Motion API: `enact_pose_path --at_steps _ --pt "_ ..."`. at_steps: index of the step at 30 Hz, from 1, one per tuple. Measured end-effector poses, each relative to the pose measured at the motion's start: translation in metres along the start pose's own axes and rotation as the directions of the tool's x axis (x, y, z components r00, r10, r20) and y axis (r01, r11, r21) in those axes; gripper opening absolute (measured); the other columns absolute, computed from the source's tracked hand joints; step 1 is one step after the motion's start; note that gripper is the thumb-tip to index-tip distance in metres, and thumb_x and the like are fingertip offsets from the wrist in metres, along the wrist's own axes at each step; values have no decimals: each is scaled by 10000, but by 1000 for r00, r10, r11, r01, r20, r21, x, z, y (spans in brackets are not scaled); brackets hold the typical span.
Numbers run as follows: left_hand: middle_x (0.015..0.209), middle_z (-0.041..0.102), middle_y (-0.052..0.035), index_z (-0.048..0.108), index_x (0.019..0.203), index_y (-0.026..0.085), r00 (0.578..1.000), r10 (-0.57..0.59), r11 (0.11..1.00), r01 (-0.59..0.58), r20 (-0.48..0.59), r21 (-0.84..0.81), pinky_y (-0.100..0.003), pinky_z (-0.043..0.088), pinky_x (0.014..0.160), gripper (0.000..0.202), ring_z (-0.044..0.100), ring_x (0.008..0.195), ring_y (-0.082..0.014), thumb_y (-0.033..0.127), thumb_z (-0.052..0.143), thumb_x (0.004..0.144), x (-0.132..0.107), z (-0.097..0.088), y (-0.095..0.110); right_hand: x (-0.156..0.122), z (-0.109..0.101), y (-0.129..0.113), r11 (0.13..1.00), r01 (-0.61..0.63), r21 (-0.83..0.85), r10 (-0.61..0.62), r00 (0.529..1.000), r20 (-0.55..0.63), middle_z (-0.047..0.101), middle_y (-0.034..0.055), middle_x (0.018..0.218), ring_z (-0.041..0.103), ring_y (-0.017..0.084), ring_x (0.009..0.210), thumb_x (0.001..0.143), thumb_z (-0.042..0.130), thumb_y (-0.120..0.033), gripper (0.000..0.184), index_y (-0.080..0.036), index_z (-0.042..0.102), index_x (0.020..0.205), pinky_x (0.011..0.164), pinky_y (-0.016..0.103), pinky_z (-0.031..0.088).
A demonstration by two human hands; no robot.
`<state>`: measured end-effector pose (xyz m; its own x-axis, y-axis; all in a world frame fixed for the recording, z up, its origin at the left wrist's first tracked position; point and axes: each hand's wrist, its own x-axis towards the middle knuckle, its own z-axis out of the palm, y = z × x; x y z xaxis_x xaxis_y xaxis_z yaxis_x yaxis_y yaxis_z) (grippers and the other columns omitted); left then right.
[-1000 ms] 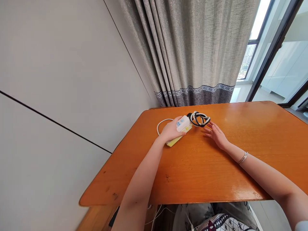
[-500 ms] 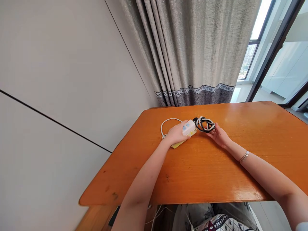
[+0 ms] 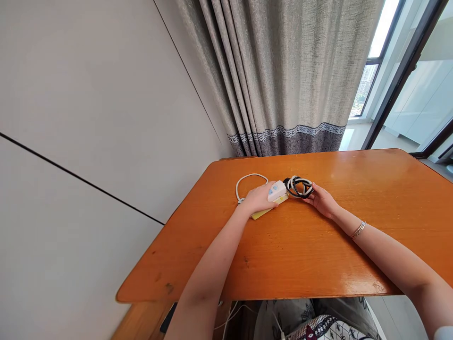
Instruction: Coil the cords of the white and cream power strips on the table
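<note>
My left hand (image 3: 260, 198) is closed over a power strip (image 3: 278, 190), white on top with blue marks and yellow along its lower side. Much of the strip lies hidden under the palm and fingers. A white cord (image 3: 247, 176) loops out behind it on the table. At the strip's right end is a coiled bundle of black and white cable (image 3: 299, 187). My right hand (image 3: 321, 200) pinches the right side of this coil between thumb and fingers; a bracelet (image 3: 358, 230) circles that wrist.
The orange-brown wooden table (image 3: 318, 255) stands against a pale wall (image 3: 88, 94) on the left. A grey curtain (image 3: 293, 71) hangs behind its far edge, with a dark-framed glass door (image 3: 399, 75) to the right. White cords (image 3: 240, 309) hang below the near edge.
The strip's right end and the cable coil have sunk slightly toward the table. My right hand has shifted a little left and down with the coil; the left keeps its grip.
</note>
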<state>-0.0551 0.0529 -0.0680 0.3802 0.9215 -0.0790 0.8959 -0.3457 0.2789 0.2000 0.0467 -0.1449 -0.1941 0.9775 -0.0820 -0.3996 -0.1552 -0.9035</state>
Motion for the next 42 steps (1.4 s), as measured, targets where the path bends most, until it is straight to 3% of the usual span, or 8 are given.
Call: enact_pose_path --at_steps 3,6,9,15,21,29,42 --pt "1513 495 -133 365 1508 223 1000 -21 1000 21 -2 -19 -411 433 1054 903 490 1364 -336 536 715 737 0 -2 4 0 0 0 1000 11 -6 -11 1000 12 720 49 1155 684 221 1049 840 672 -512 385 -255 681 1126 927 395 568" --pt "1550 436 -176 378 1507 161 994 -2 999 -2 -105 -44 -426 370 1119 787 425 1420 -328 603 541 877 6 -4 14 1 0 1 999 36 -4 -36 999 19 725 51 1116 692 209 993 812 708 -510 393 -238 684 1095 873 365 582" --pt "1497 502 -177 446 1468 137 978 67 996 -77 -196 -44 -409 369 1121 624 474 1384 -300 507 443 965 20 -4 31 1 -1 4 996 81 -31 -79 996 40 716 43 1112 693 184 937 795 737 -491 416 -235 674 1117 859 349 583" --pt "1322 659 -126 586 1337 166 978 88 996 -92 -189 -14 -383 452 1028 426 596 1238 -280 370 443 991 46 6 59 -2 -1 6 987 133 -96 -126 990 68 683 25 1152 672 170 964 765 772 -501 469 -250 667 1146 888 342 578" --pt "1296 671 -92 626 1278 197 959 108 986 -137 -264 -96 -359 451 1038 360 603 1208 -247 347 499 977 49 19 53 -3 -2 8 978 164 -126 -158 986 60 656 42 1197 657 191 992 747 777 -532 510 -251 665 1157 884 367 581" --pt "1261 695 -74 664 1217 217 948 96 968 -160 -302 -195 -374 474 1031 306 625 1172 -243 278 562 936 51 21 50 -7 1 4 945 207 -254 -191 978 87 662 76 1222 643 221 1047 755 768 -534 596 -227 639 1249 900 365 561" --pt "1144 729 -73 677 1124 193 919 7 930 -151 -393 -336 -358 508 971 298 668 1057 -228 171 656 827 56 30 46 -5 4 3 925 204 -321 -215 977 0 696 65 1047 637 209 891 697 805 -525 631 -223 672 1234 676 317 605"
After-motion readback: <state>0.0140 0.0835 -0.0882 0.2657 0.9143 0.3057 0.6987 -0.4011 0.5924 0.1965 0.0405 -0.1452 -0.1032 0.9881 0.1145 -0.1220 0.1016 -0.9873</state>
